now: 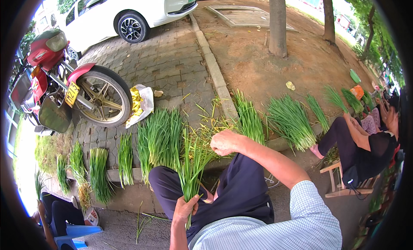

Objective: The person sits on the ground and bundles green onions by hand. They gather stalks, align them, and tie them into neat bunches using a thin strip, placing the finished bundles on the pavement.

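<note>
My left hand (pixel 186 207) is closed around the lower stalks of a bunch of long green leaves, likely garlic chives (pixel 190 172). The bunch fans out upward over my lap. Beyond its upper right side is my right hand (pixel 224 143), its fingers curled near the leaf tips; whether something thin is pinched there I cannot tell. Yellowed and green trimmings (pixel 209 130) lie scattered behind the hands. A thick pile of chives (pixel 159 137) rests on the paving to the left, and another bunch (pixel 248 121) lies just beyond my right hand.
More chive bunches (pixel 100 172) line the kerb at left, with a large one (pixel 292 121) at right. A red motorcycle (pixel 103 98) stands beside a plastic bag (pixel 142 103). A white car (pixel 132 14) is behind. Other people sit at left and right, one on a wooden chair (pixel 335 182).
</note>
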A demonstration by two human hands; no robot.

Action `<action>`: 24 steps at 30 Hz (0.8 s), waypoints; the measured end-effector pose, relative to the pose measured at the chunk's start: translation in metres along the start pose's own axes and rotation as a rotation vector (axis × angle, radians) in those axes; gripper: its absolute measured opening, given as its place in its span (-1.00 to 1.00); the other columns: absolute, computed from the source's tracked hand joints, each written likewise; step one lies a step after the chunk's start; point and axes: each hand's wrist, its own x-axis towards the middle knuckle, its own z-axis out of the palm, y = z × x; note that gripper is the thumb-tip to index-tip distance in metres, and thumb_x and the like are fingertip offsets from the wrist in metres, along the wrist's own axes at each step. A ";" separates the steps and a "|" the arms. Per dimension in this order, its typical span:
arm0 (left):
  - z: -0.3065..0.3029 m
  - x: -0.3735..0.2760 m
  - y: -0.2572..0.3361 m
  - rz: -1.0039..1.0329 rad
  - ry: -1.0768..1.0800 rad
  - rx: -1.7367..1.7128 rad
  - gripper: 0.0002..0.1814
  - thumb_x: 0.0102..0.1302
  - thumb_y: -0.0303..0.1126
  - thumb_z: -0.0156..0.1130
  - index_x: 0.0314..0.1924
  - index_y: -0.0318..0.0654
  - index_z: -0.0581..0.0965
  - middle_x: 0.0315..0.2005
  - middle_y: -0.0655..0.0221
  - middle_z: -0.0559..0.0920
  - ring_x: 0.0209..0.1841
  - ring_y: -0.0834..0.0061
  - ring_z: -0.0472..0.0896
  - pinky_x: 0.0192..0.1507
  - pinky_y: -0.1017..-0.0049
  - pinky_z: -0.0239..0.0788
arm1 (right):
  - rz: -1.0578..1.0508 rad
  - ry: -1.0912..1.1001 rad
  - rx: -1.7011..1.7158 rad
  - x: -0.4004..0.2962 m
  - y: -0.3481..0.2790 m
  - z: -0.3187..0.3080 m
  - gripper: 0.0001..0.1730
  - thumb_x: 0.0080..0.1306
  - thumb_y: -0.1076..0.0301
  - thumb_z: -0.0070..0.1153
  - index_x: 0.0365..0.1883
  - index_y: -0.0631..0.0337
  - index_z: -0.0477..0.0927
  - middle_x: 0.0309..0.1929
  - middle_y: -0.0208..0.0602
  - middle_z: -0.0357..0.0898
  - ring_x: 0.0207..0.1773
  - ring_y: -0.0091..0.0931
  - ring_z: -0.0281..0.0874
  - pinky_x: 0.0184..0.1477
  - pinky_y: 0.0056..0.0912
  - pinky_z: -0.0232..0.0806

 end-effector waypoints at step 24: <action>0.002 -0.001 0.000 0.000 0.015 0.020 -0.73 0.23 -0.25 0.31 -0.40 -0.31 0.50 -0.72 0.42 0.47 -0.74 0.62 0.35 -0.70 0.60 0.13 | -0.016 -0.094 0.401 -0.019 -0.004 -0.015 -0.79 0.00 0.30 0.18 -0.44 0.25 0.61 -0.47 -0.23 0.61 -0.41 -0.34 0.55 -0.31 -0.28 0.38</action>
